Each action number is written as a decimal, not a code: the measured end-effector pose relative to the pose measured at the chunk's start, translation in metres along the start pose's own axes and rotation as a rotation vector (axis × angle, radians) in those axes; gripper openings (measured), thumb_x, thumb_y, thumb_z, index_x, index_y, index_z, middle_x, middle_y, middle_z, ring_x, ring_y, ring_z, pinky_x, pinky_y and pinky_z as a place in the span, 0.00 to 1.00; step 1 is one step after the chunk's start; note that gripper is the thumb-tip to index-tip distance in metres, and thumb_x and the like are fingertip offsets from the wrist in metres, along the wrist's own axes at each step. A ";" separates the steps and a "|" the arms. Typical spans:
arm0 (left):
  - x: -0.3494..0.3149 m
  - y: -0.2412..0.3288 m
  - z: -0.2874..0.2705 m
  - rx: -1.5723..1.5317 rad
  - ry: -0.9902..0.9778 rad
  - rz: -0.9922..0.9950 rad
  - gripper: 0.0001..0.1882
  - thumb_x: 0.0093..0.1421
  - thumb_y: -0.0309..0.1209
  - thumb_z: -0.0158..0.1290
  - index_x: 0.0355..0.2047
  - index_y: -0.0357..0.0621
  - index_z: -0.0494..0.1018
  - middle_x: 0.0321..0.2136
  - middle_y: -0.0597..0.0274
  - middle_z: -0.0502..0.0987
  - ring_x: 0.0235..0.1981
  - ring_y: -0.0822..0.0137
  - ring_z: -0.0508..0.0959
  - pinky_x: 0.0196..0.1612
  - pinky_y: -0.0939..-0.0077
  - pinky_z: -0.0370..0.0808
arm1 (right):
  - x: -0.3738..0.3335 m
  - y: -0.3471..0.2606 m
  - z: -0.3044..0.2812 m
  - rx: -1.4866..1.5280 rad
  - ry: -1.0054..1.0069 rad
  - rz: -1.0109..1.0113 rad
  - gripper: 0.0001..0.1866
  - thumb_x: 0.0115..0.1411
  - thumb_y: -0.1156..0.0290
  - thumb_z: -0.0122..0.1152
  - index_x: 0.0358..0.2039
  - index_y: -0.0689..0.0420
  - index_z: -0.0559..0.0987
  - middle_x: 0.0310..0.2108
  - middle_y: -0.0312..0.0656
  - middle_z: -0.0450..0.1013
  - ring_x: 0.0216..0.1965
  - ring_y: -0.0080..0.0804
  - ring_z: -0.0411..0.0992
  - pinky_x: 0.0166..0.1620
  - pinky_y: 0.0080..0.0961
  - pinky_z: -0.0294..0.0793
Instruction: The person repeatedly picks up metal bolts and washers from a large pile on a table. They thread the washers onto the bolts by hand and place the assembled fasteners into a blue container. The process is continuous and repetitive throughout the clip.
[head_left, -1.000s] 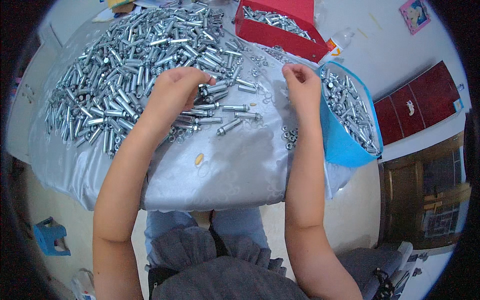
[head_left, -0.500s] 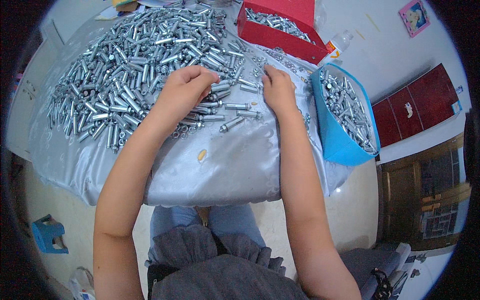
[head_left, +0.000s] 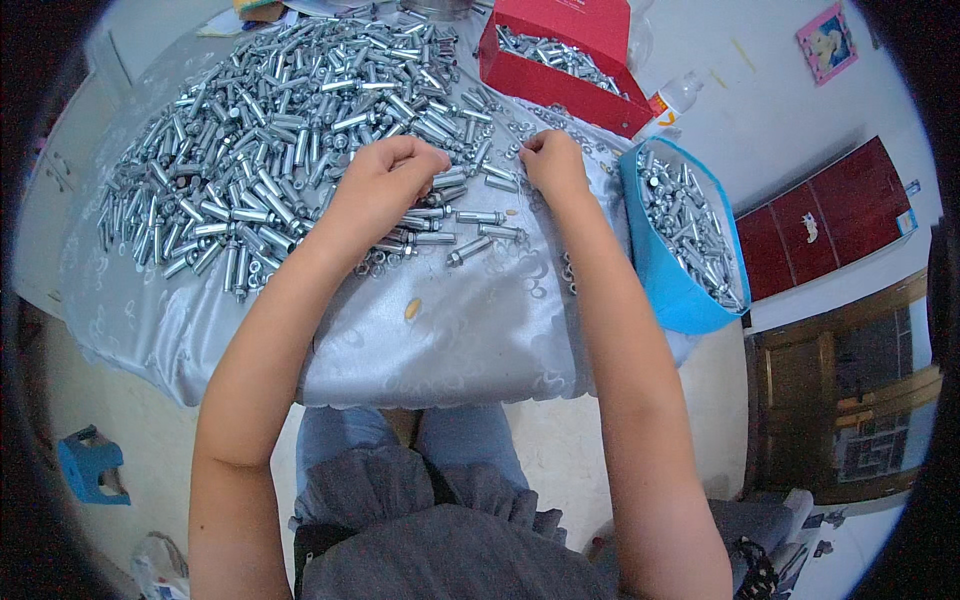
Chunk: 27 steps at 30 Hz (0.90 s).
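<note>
A large heap of silvery sleeve anchor bolts covers the left and middle of the table. My left hand is closed at the heap's right edge, thumb against curled fingers; what it holds, if anything, is hidden. Just below it, a loose row of anchor bolts lies on the cloth, with a single bolt slanted nearby. To the right, my right hand pinches at its fingertips beside scattered small nuts and washers. Whatever is between those fingertips is too small to make out.
A blue fabric bin full of bolts stands at the table's right edge. Behind it are an open red box of bolts and a plastic bottle. The shiny grey tablecloth bears a small yellowish piece near the front.
The fingers of my right hand have drawn together into a pinch near the small nuts. My left hand stays closed at the heap's edge; the view has shifted slightly.
</note>
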<state>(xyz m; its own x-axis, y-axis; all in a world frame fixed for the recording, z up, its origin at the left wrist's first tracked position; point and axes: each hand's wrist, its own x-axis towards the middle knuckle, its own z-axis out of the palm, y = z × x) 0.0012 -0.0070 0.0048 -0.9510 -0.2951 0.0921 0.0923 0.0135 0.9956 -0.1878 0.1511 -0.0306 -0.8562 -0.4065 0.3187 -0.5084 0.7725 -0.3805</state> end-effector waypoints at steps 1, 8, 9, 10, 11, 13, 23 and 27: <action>-0.001 0.001 -0.001 -0.004 0.006 0.008 0.09 0.51 0.31 0.49 0.25 0.37 0.73 0.15 0.72 0.66 0.18 0.81 0.62 0.21 0.86 0.58 | 0.002 -0.002 0.000 -0.019 -0.014 -0.001 0.08 0.43 0.71 0.57 0.25 0.59 0.78 0.26 0.53 0.72 0.30 0.49 0.71 0.38 0.37 0.70; 0.002 -0.004 -0.005 0.018 0.012 0.018 0.10 0.51 0.33 0.50 0.26 0.37 0.73 0.17 0.70 0.68 0.21 0.80 0.65 0.25 0.85 0.61 | 0.015 0.009 -0.008 -0.020 -0.075 -0.081 0.08 0.41 0.71 0.59 0.25 0.56 0.80 0.24 0.50 0.73 0.28 0.44 0.72 0.36 0.32 0.71; 0.001 -0.004 -0.005 0.062 0.026 0.040 0.10 0.51 0.33 0.50 0.26 0.37 0.73 0.17 0.70 0.68 0.21 0.80 0.65 0.25 0.85 0.62 | 0.015 0.011 -0.011 0.028 -0.094 -0.072 0.08 0.41 0.70 0.60 0.25 0.55 0.80 0.24 0.49 0.73 0.27 0.42 0.73 0.35 0.31 0.71; 0.002 -0.004 -0.004 0.104 0.033 0.062 0.10 0.51 0.33 0.50 0.26 0.37 0.73 0.17 0.69 0.68 0.21 0.80 0.65 0.25 0.85 0.62 | 0.015 0.014 -0.016 0.072 -0.112 -0.057 0.09 0.41 0.69 0.61 0.25 0.55 0.80 0.23 0.48 0.73 0.26 0.41 0.73 0.35 0.31 0.71; 0.003 -0.007 -0.002 0.101 0.026 0.106 0.10 0.51 0.33 0.50 0.25 0.37 0.73 0.17 0.69 0.68 0.20 0.80 0.65 0.24 0.85 0.61 | 0.020 0.026 -0.011 0.120 -0.081 0.007 0.09 0.40 0.67 0.63 0.25 0.54 0.80 0.21 0.45 0.74 0.23 0.35 0.73 0.33 0.27 0.71; 0.002 -0.003 -0.003 0.020 -0.015 0.019 0.10 0.51 0.33 0.49 0.25 0.37 0.72 0.16 0.70 0.67 0.19 0.80 0.64 0.23 0.86 0.60 | 0.024 0.039 -0.007 0.222 -0.104 0.061 0.09 0.41 0.67 0.64 0.25 0.53 0.80 0.21 0.44 0.74 0.22 0.33 0.73 0.32 0.26 0.71; -0.001 0.002 -0.002 -0.053 -0.019 -0.053 0.11 0.54 0.36 0.46 0.27 0.41 0.72 0.13 0.74 0.63 0.14 0.80 0.58 0.18 0.86 0.54 | 0.020 0.027 -0.017 0.053 -0.167 -0.198 0.08 0.42 0.72 0.61 0.26 0.56 0.80 0.24 0.47 0.74 0.26 0.37 0.73 0.33 0.28 0.71; -0.001 0.003 -0.004 -0.101 -0.037 -0.096 0.09 0.52 0.33 0.50 0.25 0.39 0.72 0.16 0.72 0.66 0.18 0.81 0.62 0.22 0.87 0.58 | 0.023 0.014 -0.022 -0.126 -0.226 -0.332 0.07 0.41 0.74 0.59 0.24 0.57 0.79 0.25 0.50 0.73 0.28 0.42 0.73 0.35 0.30 0.71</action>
<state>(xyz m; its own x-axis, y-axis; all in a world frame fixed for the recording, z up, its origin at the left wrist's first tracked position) 0.0036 -0.0101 0.0081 -0.9669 -0.2553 -0.0011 0.0280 -0.1102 0.9935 -0.2126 0.1635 -0.0093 -0.6534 -0.7295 0.2021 -0.7570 0.6294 -0.1757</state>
